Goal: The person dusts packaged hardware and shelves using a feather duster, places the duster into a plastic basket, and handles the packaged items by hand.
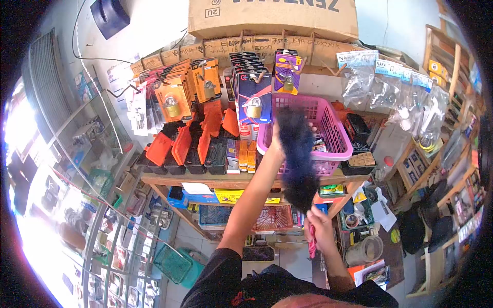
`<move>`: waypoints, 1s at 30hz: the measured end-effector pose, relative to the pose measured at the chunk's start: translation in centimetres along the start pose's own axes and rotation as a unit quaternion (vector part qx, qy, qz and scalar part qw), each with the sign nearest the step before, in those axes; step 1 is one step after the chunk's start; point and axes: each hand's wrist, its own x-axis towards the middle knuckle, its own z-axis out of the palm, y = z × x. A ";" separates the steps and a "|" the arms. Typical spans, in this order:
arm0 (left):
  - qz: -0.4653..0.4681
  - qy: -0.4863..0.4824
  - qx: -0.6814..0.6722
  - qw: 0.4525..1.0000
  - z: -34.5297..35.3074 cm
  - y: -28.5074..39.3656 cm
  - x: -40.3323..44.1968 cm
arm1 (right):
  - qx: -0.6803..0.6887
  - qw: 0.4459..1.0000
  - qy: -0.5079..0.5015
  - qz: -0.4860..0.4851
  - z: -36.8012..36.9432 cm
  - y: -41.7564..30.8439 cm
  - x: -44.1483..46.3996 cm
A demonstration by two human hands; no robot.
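My right hand (319, 226) is closed round the pink handle (312, 244) of a dark, fluffy duster (298, 159). The duster's head stands up in front of the pink plastic basket (336, 138) on the shelf and looks blurred. My left arm reaches up to the basket's left side, where my left hand (278, 146) is mostly hidden behind the duster; its grip does not show. Small packets lie inside the basket. Just above my left hand hang carded padlocks (253, 105), and a purple padlock card (286, 77) hangs beside them.
Black bins with orange lids (181, 146) and small boxes (246, 156) line the wooden shelf (221, 180). Bagged goods (390, 87) hang at the right. A glass cabinet (97, 205) stands at the left, and a large carton (272, 20) sits above. A teal basket (177, 264) is on the floor.
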 end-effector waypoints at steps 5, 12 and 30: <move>-0.011 0.118 0.033 0.992 3.0 1.1 -0.5 | 0.045 0.996 0.063 -0.040 0.5 -1.1 0.2; -0.064 -0.002 0.003 0.998 -3.0 1.7 1.2 | 0.003 0.999 0.051 -0.011 0.1 -0.4 -0.4; -0.082 -0.146 -0.058 0.984 -4.1 2.0 1.2 | -0.056 0.996 0.068 -0.020 0.6 -0.9 -1.1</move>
